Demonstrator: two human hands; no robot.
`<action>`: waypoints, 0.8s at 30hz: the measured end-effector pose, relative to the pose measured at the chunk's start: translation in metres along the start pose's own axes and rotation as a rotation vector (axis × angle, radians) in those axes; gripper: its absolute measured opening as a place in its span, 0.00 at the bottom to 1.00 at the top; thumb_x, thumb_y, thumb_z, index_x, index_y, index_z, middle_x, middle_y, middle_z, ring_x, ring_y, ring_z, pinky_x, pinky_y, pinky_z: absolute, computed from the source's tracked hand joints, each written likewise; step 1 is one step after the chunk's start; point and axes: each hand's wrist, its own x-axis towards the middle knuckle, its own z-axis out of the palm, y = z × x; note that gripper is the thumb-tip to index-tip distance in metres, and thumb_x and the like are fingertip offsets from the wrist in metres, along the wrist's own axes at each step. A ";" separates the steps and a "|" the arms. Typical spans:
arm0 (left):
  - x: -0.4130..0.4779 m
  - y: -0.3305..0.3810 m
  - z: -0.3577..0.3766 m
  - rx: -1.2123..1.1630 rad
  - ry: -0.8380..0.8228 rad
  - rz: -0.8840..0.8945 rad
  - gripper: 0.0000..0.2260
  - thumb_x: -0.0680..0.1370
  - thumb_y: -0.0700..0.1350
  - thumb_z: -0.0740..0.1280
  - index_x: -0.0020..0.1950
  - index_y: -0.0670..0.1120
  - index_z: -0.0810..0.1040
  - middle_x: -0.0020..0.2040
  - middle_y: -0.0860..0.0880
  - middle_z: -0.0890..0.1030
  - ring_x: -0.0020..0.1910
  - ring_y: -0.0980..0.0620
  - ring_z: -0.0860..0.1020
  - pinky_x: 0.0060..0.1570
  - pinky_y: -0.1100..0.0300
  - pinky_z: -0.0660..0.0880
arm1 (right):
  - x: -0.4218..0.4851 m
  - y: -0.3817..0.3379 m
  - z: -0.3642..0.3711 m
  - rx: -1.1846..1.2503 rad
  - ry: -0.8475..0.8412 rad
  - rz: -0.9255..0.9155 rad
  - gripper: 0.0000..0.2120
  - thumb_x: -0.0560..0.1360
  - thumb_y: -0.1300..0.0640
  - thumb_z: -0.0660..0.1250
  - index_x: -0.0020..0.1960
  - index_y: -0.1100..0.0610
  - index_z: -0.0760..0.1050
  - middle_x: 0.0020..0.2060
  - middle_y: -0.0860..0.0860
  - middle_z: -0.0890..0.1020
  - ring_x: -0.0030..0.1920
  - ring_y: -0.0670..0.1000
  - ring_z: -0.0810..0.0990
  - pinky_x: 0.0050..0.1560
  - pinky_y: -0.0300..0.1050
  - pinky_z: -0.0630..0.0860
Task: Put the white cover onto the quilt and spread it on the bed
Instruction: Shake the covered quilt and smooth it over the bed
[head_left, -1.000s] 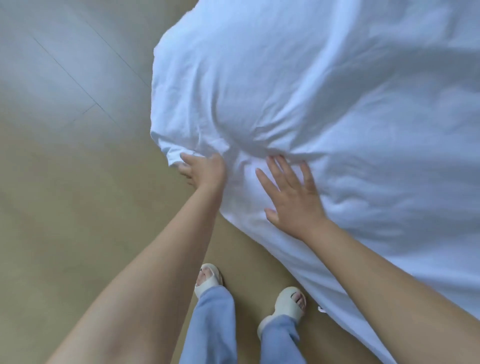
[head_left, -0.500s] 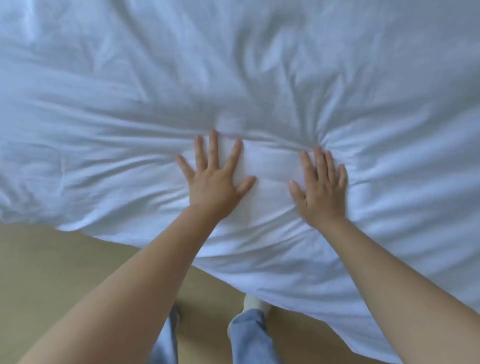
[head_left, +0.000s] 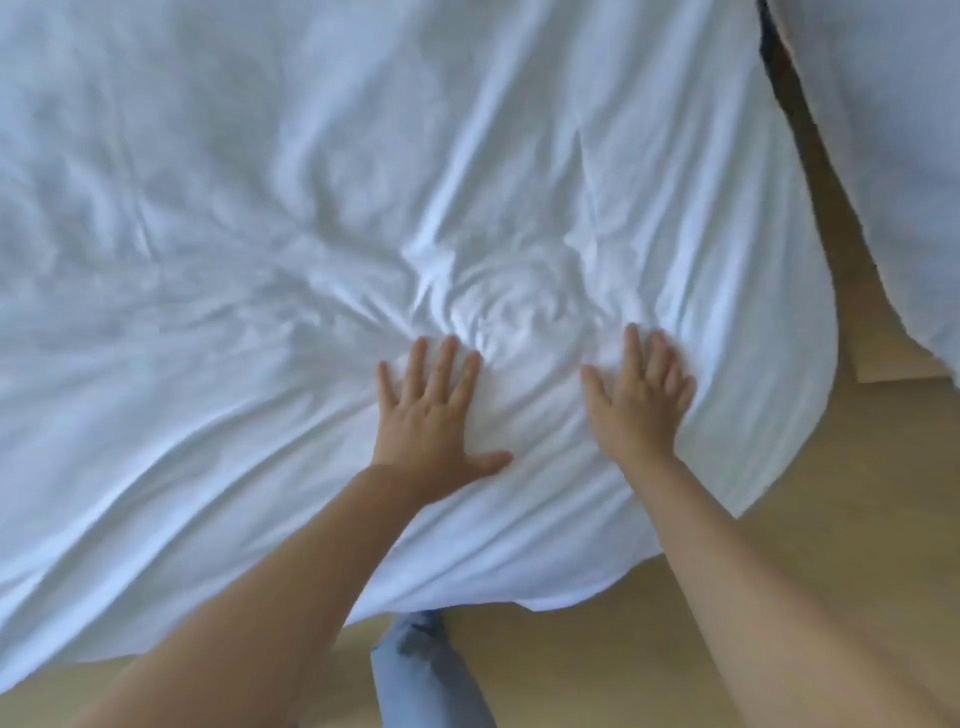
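While both hands press flat, white cover (head_left: 260, 260) lies under straight fingers (head_left: 441, 364).

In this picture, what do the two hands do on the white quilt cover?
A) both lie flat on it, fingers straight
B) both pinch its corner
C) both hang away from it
A: the left hand and the right hand lie flat, fingers straight, on the wrinkled white fabric quilt cover.

Light wooden floor (head_left: 831, 519) shows along the bottom and right edges. A leg in pale blue jeans (head_left: 415, 670) stands on it. Another white cloth (head_left: 893, 130) fills the upper right corner.
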 end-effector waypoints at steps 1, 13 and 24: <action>-0.002 0.015 0.003 0.028 -0.032 0.026 0.49 0.69 0.72 0.60 0.77 0.52 0.35 0.77 0.48 0.34 0.75 0.44 0.33 0.70 0.39 0.35 | -0.004 0.004 -0.002 0.057 0.036 -0.041 0.34 0.72 0.40 0.54 0.72 0.58 0.65 0.71 0.63 0.66 0.70 0.66 0.63 0.67 0.68 0.55; 0.048 0.122 0.068 0.249 -0.227 -0.009 0.59 0.65 0.75 0.61 0.56 0.47 0.12 0.55 0.41 0.13 0.59 0.40 0.17 0.63 0.32 0.30 | -0.026 0.126 0.039 1.332 0.025 1.406 0.56 0.62 0.31 0.71 0.77 0.53 0.47 0.69 0.57 0.67 0.66 0.60 0.70 0.66 0.59 0.68; 0.012 0.182 0.033 0.098 0.142 0.362 0.50 0.64 0.77 0.54 0.77 0.54 0.42 0.77 0.38 0.51 0.75 0.41 0.48 0.66 0.29 0.52 | -0.063 0.151 -0.070 1.753 0.413 1.090 0.15 0.69 0.67 0.70 0.54 0.57 0.79 0.47 0.52 0.84 0.48 0.54 0.84 0.50 0.56 0.80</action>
